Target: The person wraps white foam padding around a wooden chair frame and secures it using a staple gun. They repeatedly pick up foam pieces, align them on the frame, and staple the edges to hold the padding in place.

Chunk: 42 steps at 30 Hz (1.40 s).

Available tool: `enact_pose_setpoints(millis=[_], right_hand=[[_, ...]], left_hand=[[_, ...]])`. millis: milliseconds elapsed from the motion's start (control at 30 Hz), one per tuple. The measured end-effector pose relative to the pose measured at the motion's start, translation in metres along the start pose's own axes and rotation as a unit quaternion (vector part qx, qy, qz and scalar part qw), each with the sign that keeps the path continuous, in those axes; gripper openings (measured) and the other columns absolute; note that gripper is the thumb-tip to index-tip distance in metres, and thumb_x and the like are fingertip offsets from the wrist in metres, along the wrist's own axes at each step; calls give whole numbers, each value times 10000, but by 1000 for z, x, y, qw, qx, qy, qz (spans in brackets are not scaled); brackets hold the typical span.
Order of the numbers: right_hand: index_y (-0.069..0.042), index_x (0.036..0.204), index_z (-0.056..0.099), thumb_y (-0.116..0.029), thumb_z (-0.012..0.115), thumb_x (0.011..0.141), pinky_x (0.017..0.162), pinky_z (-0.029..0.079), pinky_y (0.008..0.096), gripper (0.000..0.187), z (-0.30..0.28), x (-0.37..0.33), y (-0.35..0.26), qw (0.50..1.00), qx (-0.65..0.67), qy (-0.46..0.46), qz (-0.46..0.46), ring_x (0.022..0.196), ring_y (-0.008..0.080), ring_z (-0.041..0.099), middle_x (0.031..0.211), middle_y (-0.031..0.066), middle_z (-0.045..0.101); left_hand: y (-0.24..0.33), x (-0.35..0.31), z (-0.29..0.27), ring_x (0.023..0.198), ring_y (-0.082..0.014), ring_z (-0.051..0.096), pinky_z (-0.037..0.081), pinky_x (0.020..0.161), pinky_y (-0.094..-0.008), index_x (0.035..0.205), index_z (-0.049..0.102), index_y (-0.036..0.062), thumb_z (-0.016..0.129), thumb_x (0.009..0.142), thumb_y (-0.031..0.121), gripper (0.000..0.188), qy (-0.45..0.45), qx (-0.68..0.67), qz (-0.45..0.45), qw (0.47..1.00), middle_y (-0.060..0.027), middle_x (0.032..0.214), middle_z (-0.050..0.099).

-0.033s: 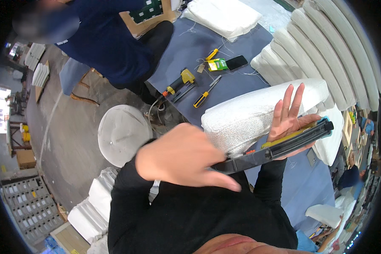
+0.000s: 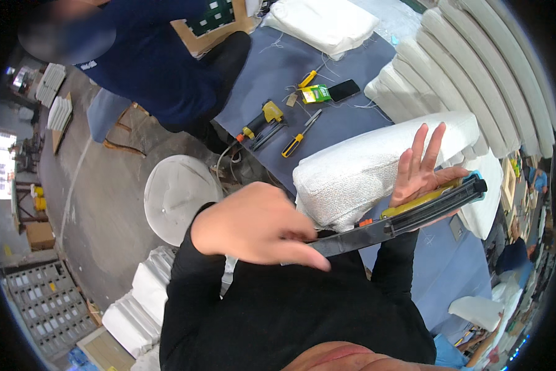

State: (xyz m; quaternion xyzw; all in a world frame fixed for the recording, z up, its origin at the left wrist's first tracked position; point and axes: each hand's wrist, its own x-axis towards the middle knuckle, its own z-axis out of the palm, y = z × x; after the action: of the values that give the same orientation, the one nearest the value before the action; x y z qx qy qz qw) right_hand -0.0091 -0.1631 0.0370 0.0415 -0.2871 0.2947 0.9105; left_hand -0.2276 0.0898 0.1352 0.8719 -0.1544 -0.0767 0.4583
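My right hand [image 2: 419, 170] supports a black and yellow staple gun [image 2: 429, 207] across its palm. Its thumb lies along the tool while the other fingers stretch upward, spread. At the tool's other end my left hand [image 2: 253, 226] is closed around the end of the long black magazine rail [image 2: 352, 238], with its thumb sticking out; its fingertips are partly hidden. Just beyond the tool lies a thick white fabric-covered cushion [image 2: 352, 167] on the blue-grey table [image 2: 253, 80].
On the table lie a yellow staple gun with a hose [image 2: 265, 117], yellow screwdrivers [image 2: 293, 145], a green box [image 2: 315, 93] and a phone [image 2: 344, 91]. White cushions [image 2: 463, 68] are stacked at right. A round white stool [image 2: 180, 198] and a person in dark blue [image 2: 154, 68] are at left.
My left hand has shifted slightly left and down along the magazine rail. My right hand and the staple gun have hardly moved.
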Motion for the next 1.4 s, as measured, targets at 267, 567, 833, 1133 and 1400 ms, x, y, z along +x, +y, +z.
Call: enact_pose_setpoints(millis=[267,567,833,1133,1400], right_hand=[[-372,1494,713,-509,757,1035,1358,211,658,481,-25,-4,-14,993,49,-101,47,1748,301,-13,1897,41,39],[-366,1206,857,-560,643,1073,1317,-226,681,318,2,0,-8,998,58,-1,37,1704,363,-239,1883,-14,-130],[-351,1273,843,-537,662,1070,1288,-277,677,330,6,4,-1,1000,-8,-6,28,1678,357,-316,1886,-2,-99],[-303,1426,772,-313,887,938,1337,-60,750,501,12,-6,20,984,-141,78,-71,1709,422,-190,1882,165,-72],[-178,1452,740,-267,850,931,1337,-7,765,540,36,-3,34,971,-153,147,-109,1714,440,-156,1874,203,-77]], left_hand=[[-78,-14,74,878,-356,797,610,776,-433,1091,815,24,837,943,272,290,141,24,-268,953,-178,946,808],[-103,9,117,1487,-501,503,449,1231,-543,1732,306,116,923,813,178,1109,255,86,-195,943,-273,1641,484],[-235,20,55,1559,-289,481,406,1290,-419,1670,495,89,844,851,50,891,-20,-216,-36,976,-129,1694,503],[-506,165,93,1059,-376,784,606,958,-468,1138,822,68,782,983,358,332,260,41,-285,922,-169,1082,826],[-509,223,105,1099,-486,731,584,964,-581,1039,826,54,690,932,266,273,201,90,-342,914,-239,1106,784]])
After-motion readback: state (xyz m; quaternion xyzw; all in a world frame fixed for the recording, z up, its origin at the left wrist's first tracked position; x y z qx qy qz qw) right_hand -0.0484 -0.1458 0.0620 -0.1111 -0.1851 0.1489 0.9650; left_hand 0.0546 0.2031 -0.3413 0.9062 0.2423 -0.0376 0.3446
